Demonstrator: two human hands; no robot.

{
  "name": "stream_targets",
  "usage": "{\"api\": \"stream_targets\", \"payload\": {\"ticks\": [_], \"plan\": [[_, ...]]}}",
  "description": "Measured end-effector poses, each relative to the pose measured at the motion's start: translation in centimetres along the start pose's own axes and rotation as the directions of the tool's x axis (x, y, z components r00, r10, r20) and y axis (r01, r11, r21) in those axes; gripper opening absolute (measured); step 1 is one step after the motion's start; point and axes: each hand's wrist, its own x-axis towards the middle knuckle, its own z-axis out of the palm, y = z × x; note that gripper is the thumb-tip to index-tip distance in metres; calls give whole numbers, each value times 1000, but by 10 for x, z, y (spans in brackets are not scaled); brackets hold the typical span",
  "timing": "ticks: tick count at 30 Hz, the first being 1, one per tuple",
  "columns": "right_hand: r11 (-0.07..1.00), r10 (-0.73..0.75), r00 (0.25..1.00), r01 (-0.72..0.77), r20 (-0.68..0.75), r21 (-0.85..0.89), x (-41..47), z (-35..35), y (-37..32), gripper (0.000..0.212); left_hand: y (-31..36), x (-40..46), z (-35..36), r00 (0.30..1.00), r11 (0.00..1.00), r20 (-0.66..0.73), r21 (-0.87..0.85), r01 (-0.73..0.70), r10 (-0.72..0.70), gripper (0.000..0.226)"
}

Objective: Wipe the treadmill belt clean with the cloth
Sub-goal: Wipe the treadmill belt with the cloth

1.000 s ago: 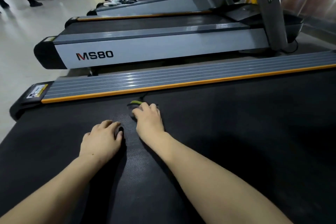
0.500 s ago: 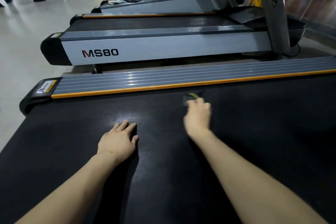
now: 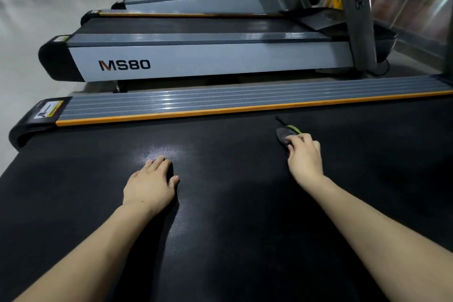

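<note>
The black treadmill belt [image 3: 232,203] fills the lower half of the head view. My left hand [image 3: 150,184] lies flat on the belt, fingers straight and together. My right hand [image 3: 305,159] reaches farther out and to the right, its fingers curled onto a small dark cloth with a green edge [image 3: 285,133]. Most of the cloth is hidden under my fingers; its dark part and green strip stick out ahead of them, near the orange-edged side rail [image 3: 220,110].
A grey ribbed foot rail [image 3: 245,99] runs along the belt's far side. Beyond it stands another treadmill marked MS80 [image 3: 196,61] with a grey upright [image 3: 353,19], then more treadmills in a row. Light floor [image 3: 24,44] lies to the left.
My right hand has slid the cloth to the right along the belt, away from my left hand. The left hand has stayed flat on the belt.
</note>
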Motion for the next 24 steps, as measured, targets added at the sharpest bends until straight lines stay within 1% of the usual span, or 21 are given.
{"api": "stream_targets", "payload": {"ticks": [2, 4, 5, 7, 9, 11, 13, 14, 15, 16, 18, 19, 21, 23, 24], "plan": [[996, 71, 997, -71, -8, -50, -9, 1, -16, 26, 3, -3, -1, 1000, 1000, -5, 6, -3, 3, 49], [997, 34, 999, -34, -7, -67, -22, 13, -60, 28, 6, -3, -3, 1000, 1000, 11, -2, 1, -1, 49], [999, -11, 1000, 11, 9, -50, -30, 20, -89, 28, 7, -2, -5, 1000, 1000, 31, -11, 1, -1, 49], [988, -151, 986, 149, 69, 33, -52, 33, -152, 28, 5, 0, -11, 995, 999, 100, -40, 2, 2, 51], [949, -302, 936, 278, 178, 146, -77, 40, -198, 31, 2, -2, -17, 989, 999, 148, -43, -1, 8, 50], [900, -423, 877, 376, 229, 222, -84, 38, -207, 34, -3, -8, -18, 993, 999, 114, -37, 21, -16, 46], [865, -489, 849, 442, 199, 237, -75, 32, -180, 32, -6, -16, -16, 997, 996, 63, -75, 50, -46, 44], [864, -494, 849, 454, 189, 217, -69, 28, -158, 29, -7, -20, -13, 998, 995, 46, -82, 53, -50, 44], [881, -466, 868, 436, 170, 182, -62, 24, -132, 27, -6, -24, -11, 999, 996, 26, -76, 46, -44, 45], [910, -406, 904, 387, 135, 146, -52, 19, -103, 25, -5, -28, -8, 999, 997, 5, -71, 32, -32, 44], [969, -239, 969, 233, 59, 82, -36, 5, -44, 26, -1, -36, -7, 999, 998, -41, -59, -2, -1, 42], [987, -152, 987, 149, 47, 53, -32, -2, -23, 27, 0, -39, -8, 998, 999, -58, -47, -16, 13, 41], [999, -9, 997, 12, 71, -38, -34, -9, -13, 31, 1, -45, -7, 998, 999, -60, -37, -20, 18, 40], [988, 78, 995, -70, 61, -135, -41, -5, -38, 38, 1, -49, -6, 999, 999, -29, -42, -15, 14, 41], [984, 89, 994, -79, 58, -160, -46, -2, -58, 39, 0, -51, -5, 1000, 999, -17, -38, -13, 13, 42]]}}
